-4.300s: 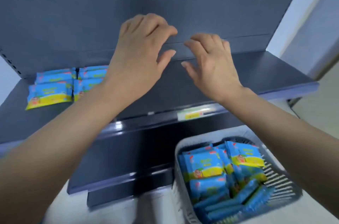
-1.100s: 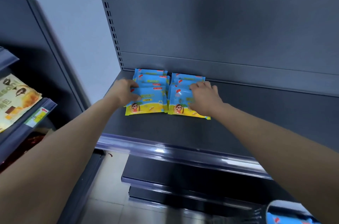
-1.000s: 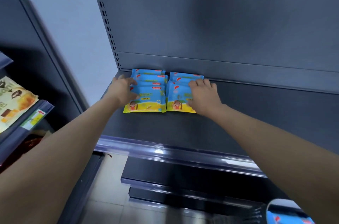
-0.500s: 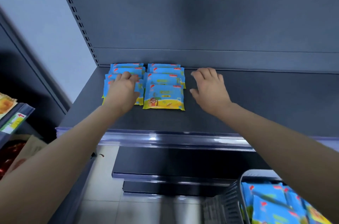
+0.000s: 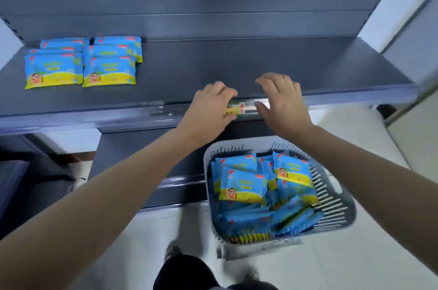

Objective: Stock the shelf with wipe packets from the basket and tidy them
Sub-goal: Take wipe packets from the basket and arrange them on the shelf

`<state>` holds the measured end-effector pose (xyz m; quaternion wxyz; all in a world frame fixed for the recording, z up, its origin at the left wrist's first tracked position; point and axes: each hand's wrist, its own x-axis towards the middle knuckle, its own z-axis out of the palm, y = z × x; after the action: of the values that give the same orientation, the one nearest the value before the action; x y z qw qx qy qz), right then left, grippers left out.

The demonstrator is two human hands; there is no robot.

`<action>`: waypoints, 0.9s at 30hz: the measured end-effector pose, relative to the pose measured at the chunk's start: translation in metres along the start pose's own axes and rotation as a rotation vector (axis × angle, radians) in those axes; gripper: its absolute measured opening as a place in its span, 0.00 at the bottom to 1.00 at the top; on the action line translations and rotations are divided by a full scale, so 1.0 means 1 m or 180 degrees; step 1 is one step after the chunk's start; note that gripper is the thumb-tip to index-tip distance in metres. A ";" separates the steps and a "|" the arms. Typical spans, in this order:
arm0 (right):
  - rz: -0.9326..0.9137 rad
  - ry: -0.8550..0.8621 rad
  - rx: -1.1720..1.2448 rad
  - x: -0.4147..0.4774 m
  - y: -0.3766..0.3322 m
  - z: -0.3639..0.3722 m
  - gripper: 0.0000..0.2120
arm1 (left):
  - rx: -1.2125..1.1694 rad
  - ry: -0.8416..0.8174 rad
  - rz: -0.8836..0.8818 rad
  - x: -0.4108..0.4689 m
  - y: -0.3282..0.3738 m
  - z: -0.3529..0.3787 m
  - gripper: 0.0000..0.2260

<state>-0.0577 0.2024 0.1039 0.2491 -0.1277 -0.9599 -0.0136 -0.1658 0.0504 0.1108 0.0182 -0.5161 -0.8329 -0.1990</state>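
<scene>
The left hand and right hand are held empty at mid-frame over the front edge of the shelf, fingers loosely curled or relaxed. Two rows of wipe packets are laid at the shelf's upper left. More are heaped in the basket at the lower right.

Left hand and right hand hover, loosely curled.

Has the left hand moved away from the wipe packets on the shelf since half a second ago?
Yes. The left hand has left the wipe packets and gone right, to the front edge of the shelf, by the price label.
</scene>
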 end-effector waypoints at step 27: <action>0.0583 -0.3374 0.0149 -0.144 0.145 0.116 0.48 | 0.0723 -0.2098 -0.1136 -0.051 0.051 0.174 0.27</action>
<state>0.0453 0.3188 -0.0730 -0.2666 -0.1947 -0.9391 0.0958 -0.0671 0.0878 -0.0456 -0.2282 -0.3941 -0.8875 0.0708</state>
